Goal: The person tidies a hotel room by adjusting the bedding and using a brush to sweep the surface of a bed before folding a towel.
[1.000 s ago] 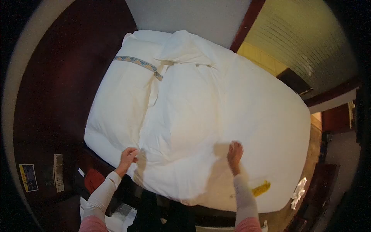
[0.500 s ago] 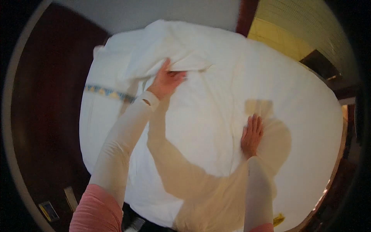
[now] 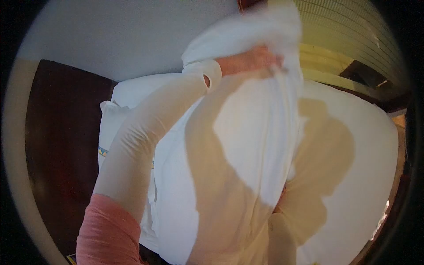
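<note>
My left hand [image 3: 255, 61], smeared by motion, grips a white sheet [image 3: 247, 119] and holds it up above the bed. The raised cloth drapes from that hand down toward me in long folds. Behind its right edge only a sliver of my right hand [image 3: 280, 201] shows, low over the bed; its fingers are hidden. White bedding [image 3: 353, 163] covers the bed under both hands. At the left edge a blue and yellow patterned strip [image 3: 103, 151] is partly visible.
A dark brown panel [image 3: 66, 163] stands left of the bed, and a grey wall [image 3: 119, 39] rises behind it. At the upper right are a ribbed blind [image 3: 349, 22] and a dark flat object [image 3: 364, 73]. My shadow falls across the bedding.
My left hand has closed on the sheet and lifted it up and to the right. The raised cloth now hides most of my right hand, which was lying flat on the bed.
</note>
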Motion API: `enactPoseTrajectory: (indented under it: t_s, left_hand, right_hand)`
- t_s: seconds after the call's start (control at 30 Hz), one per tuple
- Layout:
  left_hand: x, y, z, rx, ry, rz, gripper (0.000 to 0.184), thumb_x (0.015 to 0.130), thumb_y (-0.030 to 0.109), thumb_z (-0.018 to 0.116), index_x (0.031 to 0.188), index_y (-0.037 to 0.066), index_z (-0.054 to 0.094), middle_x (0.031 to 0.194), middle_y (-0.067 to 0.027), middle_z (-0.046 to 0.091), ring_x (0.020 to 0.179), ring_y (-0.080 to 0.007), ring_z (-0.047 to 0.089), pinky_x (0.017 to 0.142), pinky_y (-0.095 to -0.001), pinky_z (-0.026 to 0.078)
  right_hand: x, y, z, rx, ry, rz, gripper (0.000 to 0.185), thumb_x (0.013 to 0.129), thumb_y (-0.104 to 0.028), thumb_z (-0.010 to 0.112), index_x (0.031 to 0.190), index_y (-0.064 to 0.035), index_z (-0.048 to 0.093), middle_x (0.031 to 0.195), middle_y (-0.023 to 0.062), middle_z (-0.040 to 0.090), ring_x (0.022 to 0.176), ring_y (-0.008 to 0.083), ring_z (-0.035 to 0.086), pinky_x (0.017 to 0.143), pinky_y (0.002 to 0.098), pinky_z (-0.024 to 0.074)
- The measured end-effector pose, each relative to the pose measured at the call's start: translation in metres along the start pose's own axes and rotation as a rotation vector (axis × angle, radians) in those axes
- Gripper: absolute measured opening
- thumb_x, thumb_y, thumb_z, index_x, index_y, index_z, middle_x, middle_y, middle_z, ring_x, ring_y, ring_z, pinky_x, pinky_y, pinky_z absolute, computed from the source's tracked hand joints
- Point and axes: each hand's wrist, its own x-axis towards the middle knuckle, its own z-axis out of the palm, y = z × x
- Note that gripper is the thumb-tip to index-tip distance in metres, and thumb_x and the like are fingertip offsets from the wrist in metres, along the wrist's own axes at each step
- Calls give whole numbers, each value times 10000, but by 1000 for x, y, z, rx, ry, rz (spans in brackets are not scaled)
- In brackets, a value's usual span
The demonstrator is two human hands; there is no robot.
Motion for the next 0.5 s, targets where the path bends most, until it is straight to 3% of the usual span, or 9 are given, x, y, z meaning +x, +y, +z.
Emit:
enactPoseTrajectory:
  t_s: [0.07,0.13,0.17,0.2,0.3,0.37,0.43,0.5]
  left_hand:
    - [-36,2,23,-38,76,-555,277,824,220,646,1042,51,621,912,-79,599,864,-219,560,810,-352,454]
    - [-92,-9,14,136,373,-651,222,812,211,655,983,69,652,945,-84,597,892,-228,561,824,-358,454]
    - [-117,-15,3,387,437,-703,220,769,199,658,949,72,657,1043,-142,587,987,-277,552,856,-357,440]
    - [-144,-32,-7,656,408,-753,283,788,170,631,1061,98,609,1122,-117,554,1036,-287,528,889,-382,438]
    - [-186,-77,-42,726,301,-892,306,840,196,569,1136,119,568,1198,-91,521,1073,-307,505,937,-418,420]
    - [-192,-98,-50,700,196,-1005,301,862,224,541,1146,124,563,1186,-90,534,1072,-312,507,949,-424,416]
    - [-188,-110,-53,630,51,-1061,295,887,272,508,1131,125,586,1158,-98,556,1062,-313,511,893,-411,436]
    - [-178,-120,-51,579,-93,-1133,297,892,284,506,1121,119,598,1123,-118,575,1048,-312,523,867,-408,439]
  right_hand:
    - [-7,10,11,66,21,38,465,862,-210,528,1289,-45,450,1362,136,404,1210,314,396,973,450,311]
    - [-8,14,15,89,47,72,465,862,-203,526,1288,-35,449,1347,141,418,1186,312,415,963,445,320]
    - [-8,16,18,105,60,87,465,862,-200,525,1288,-30,448,1340,143,425,1173,311,424,959,443,324]
    - [-8,15,19,116,70,107,465,863,-196,524,1288,-25,448,1332,145,433,1161,310,434,954,441,329]
    - [-1,10,23,264,65,188,465,863,-186,521,1287,-11,446,1310,151,454,1123,307,461,939,435,342]
    - [12,13,-1,888,-81,259,563,867,-191,545,1371,-48,338,1309,142,439,1151,290,433,946,388,353]
    - [8,15,5,921,-140,347,599,869,-198,553,1399,-60,309,1308,138,430,1165,279,417,949,370,357]
    - [-8,19,34,456,-95,354,563,870,-207,547,1374,-49,353,1314,140,421,1169,277,411,949,385,353]
